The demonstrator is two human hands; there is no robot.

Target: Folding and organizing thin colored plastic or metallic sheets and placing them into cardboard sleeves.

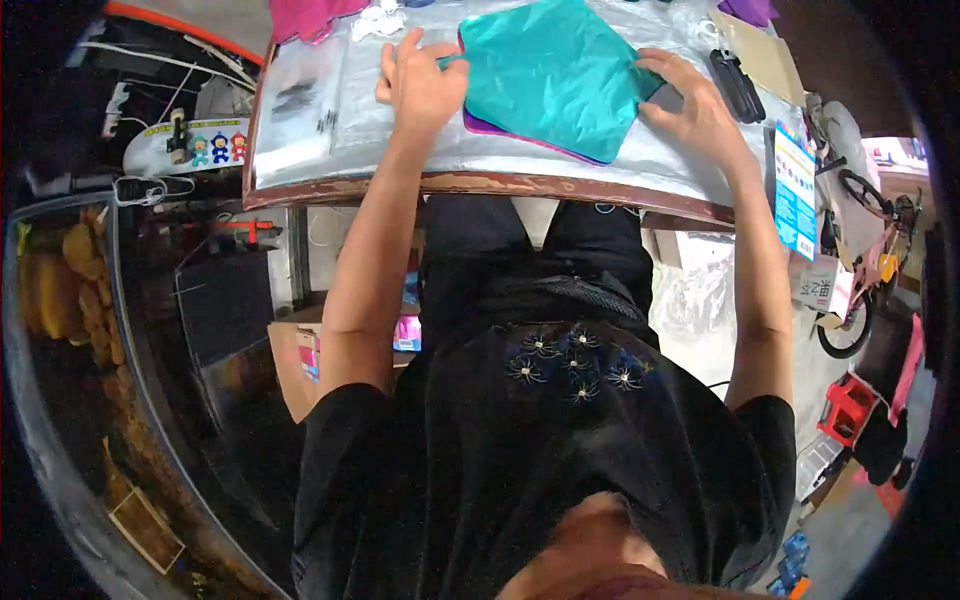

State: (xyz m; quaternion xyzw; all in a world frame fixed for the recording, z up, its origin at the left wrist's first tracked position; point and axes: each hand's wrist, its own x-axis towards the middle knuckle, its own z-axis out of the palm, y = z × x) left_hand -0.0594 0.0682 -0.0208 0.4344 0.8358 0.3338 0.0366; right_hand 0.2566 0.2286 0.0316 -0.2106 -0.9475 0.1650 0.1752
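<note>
See teal plastic sheet [550, 85] flat on the worktop [480, 155], right of left hand [425, 90] (grip at its edge, cannot tell whether pinching) and left of right hand [700, 108] (grip wide at its right corner), about equally near both.

The light is brightest at twelve o'clock, where the silvery tabletop [395, 178] gleams and a soft sheen breaks over the creases of my teal sheet [550, 85]. At three o'clock the pale floor [695, 345] is nearly washed out — glare eats its detail. Towards nine, everything sinks into murk, and at six my black shirt [480, 490] swallows most of its folds. My left hand [424, 88] and right hand [692, 108] look fairly clear; the rim is softer — edges bowing, corners black.
</note>
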